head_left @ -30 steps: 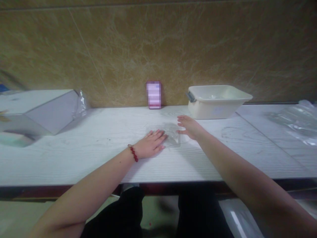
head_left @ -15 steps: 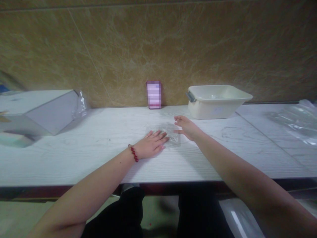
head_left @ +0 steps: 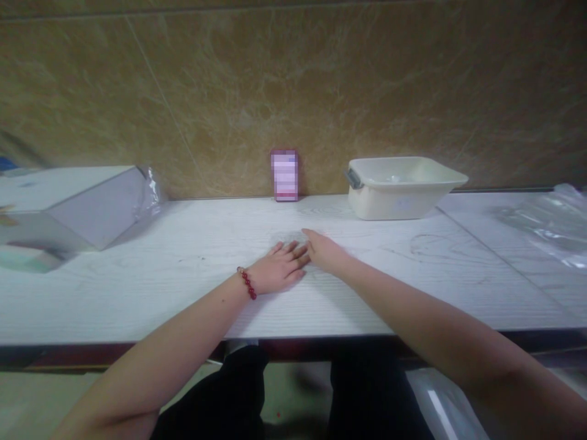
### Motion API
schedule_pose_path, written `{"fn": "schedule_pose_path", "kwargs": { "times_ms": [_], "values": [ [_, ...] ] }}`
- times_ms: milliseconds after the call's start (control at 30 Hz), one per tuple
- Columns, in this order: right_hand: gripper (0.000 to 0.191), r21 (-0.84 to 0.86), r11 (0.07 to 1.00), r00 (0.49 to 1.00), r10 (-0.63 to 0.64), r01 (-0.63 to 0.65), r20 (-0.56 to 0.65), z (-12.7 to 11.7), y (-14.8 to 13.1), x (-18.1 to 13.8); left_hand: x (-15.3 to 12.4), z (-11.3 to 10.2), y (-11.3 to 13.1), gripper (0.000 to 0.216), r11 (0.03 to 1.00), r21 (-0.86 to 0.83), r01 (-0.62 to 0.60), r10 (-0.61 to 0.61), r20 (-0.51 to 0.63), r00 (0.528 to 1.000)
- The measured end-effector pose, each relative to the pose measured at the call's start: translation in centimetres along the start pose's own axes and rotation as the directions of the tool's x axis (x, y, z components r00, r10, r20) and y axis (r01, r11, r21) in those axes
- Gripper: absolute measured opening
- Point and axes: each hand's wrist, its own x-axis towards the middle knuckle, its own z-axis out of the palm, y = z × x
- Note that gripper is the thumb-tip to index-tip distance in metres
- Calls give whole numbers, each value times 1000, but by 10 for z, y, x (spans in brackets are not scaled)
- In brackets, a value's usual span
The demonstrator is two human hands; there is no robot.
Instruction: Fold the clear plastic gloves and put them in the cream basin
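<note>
Right hand (head_left: pixel 324 252) closes in on left hand (head_left: pixel 277 270)

A second ago the right hand hung apart, fingers parted, by the right edge of the clear plastic film (head_left: pixel 283 236). Now it has shifted left to the left hand's fingertips, its own fingers drawn together and bent; whether they grip the film cannot be told. The left hand stays flat, fingers spread, on the film, which lies on the white table (head_left: pixel 183 299), mostly hidden by the hands. The phone (head_left: pixel 285 177) and cream tub (head_left: pixel 389 203) have not moved.
</note>
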Motion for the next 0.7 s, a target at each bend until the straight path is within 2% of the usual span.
{"fn": "schedule_pose_path", "kwargs": {
  "times_ms": [100,167,400,500,567,600,633,667,700],
  "values": [
    [44,-176,984,999,-26,32,35,12,7,1,-1,1,-1,46,1000,-24,7,-7,4,1000],
    [44,-219,975,999,-28,35,36,16,11,0,-2,2,-2,46,999,-37,9,-9,5,1000],
    [45,-186,982,999,-30,26,-19,18,11,-3,-1,4,-5,48,995,-99,7,-8,-7,1000],
    [48,-150,989,999,-11,5,-44,17,9,-3,-2,0,-8,47,979,-204,-6,-3,-43,999],
    [48,-141,990,999,-17,11,-41,16,8,-3,-3,-2,-13,44,943,-331,43,-86,-116,990],
    [48,-141,990,999,-18,13,-35,16,8,-3,-3,-4,-16,42,902,-418,106,-191,-167,967],
    [48,-141,990,999,-17,13,-28,15,7,-4,-4,-5,-20,40,830,-528,182,-337,-214,917],
    [48,-143,990,1000,-11,8,-19,14,7,-4,-4,-5,-24,38,714,-656,246,-503,-235,832],
    [48,-143,990,1000,-4,3,-9,13,7,-4,-4,-6,-28,37,558,-783,276,-660,-218,719]
  ]
}}
